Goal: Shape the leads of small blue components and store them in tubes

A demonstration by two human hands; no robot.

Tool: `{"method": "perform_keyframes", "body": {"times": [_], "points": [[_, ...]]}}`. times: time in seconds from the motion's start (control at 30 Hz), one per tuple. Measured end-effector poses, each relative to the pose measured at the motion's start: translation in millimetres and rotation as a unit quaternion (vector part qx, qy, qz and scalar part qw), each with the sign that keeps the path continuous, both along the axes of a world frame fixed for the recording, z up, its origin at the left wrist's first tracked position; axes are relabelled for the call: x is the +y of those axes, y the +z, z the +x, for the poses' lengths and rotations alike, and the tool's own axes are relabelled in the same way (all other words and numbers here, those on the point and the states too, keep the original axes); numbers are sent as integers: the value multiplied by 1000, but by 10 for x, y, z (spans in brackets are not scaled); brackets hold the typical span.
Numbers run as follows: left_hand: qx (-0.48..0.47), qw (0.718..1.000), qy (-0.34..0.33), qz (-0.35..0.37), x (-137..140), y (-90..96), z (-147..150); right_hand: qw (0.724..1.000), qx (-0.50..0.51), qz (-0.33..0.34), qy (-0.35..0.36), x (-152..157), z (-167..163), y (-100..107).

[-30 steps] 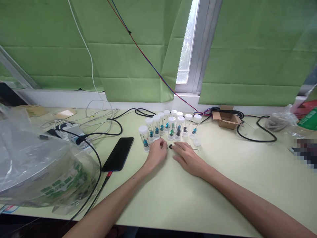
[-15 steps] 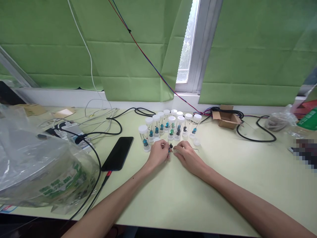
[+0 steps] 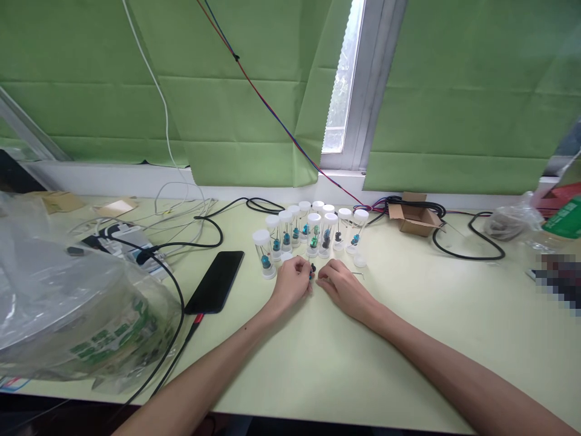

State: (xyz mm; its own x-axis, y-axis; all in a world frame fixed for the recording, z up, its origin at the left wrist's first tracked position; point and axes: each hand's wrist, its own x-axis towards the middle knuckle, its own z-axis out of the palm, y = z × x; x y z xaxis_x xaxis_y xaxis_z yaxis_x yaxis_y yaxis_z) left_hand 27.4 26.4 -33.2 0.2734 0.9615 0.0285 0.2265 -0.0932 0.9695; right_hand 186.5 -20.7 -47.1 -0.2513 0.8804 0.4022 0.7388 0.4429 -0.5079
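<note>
My left hand (image 3: 293, 280) pinches a small blue and black part (image 3: 312, 271) between thumb and fingertips, mostly hidden by the fingers. Just to its right, my right hand (image 3: 344, 284) has its fingers closed together. A thin bent metal rod, like a hex key (image 3: 359, 274), sticks out behind that hand; its other end is hidden by the fingers. Behind both hands stands a group of clear tubes with white caps, among them a front-left tube (image 3: 264, 251) and a tube with a green piece (image 3: 313, 236). Most hold small blue or dark pieces. A white cap (image 3: 360, 261) lies beyond my right hand.
A black phone (image 3: 215, 281) with a cable lies left of my arms. Farther left, a large plastic bag (image 3: 91, 303) covers the table corner. An open cardboard box (image 3: 415, 219) and black cable (image 3: 481, 255) sit at the back right, with a bottle (image 3: 563, 224) at the far right.
Both hands stay in almost the same place. The fingertips of my right hand shift very slightly, and the whole view drifts a little.
</note>
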Motion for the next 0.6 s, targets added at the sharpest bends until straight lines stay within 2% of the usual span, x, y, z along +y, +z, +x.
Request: {"method": "perform_keyframes", "body": {"times": [0.23, 0.6], "points": [[-24, 1000, -1, 5, -34, 57, 35, 1000, -3, 15, 14, 2, 2, -20], [-160, 980, -47, -111, -83, 96, 64, 1000, -19, 9, 17, -33, 29, -7]]}}
